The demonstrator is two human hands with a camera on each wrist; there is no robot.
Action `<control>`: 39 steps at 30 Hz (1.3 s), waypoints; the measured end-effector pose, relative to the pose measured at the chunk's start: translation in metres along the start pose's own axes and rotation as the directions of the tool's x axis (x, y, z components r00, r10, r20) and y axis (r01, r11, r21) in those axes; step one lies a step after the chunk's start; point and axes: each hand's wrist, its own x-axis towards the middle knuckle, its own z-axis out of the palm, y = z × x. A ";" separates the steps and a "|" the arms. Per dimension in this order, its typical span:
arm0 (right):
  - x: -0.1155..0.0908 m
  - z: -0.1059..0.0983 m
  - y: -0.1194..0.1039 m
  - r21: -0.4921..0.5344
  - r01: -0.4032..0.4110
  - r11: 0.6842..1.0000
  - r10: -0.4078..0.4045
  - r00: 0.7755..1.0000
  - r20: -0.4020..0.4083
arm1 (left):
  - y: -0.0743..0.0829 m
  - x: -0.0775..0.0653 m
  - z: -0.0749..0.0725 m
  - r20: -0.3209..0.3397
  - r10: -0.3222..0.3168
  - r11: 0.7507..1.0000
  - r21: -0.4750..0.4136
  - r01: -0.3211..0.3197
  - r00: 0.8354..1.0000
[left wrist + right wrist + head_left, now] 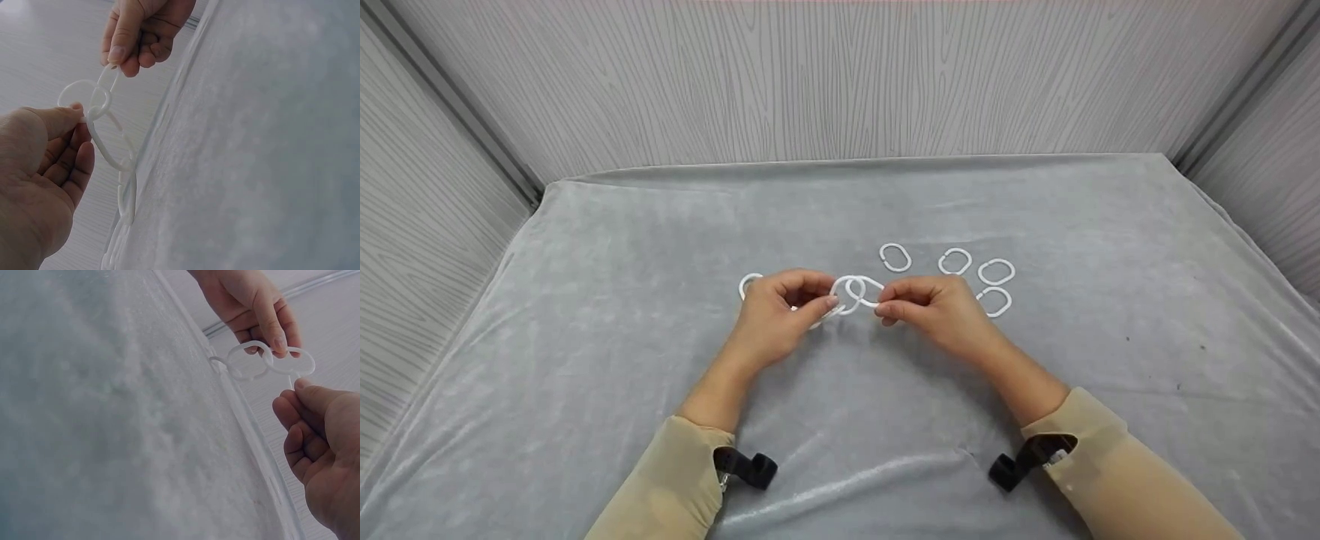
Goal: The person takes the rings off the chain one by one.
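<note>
left hand [775, 315]: fingers curled, pinching white ring chain [840, 296] above mid desk [585, 337] | right hand [937, 309]: fingers curled, pinching chain's right end ring [866, 290] | loose rings [956, 261]: four, just far-right of hands

- The person wears a long tan top, and its sleeves [679, 480] are snug and smooth.
- Each sleeve ends above the wrist, so both hands are bare.
- A small black clip [746, 469] sticks out by the left cuff.
- Another black clip [1024, 459] sits by the right cuff, with a tiny white bit on it.
</note>
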 end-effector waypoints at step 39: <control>0.007 -0.055 0.013 -0.265 -0.071 0.962 0.087 0.995 0.050 | -0.001 0.001 -0.001 -0.035 -0.016 1.000 0.014 0.017 0.999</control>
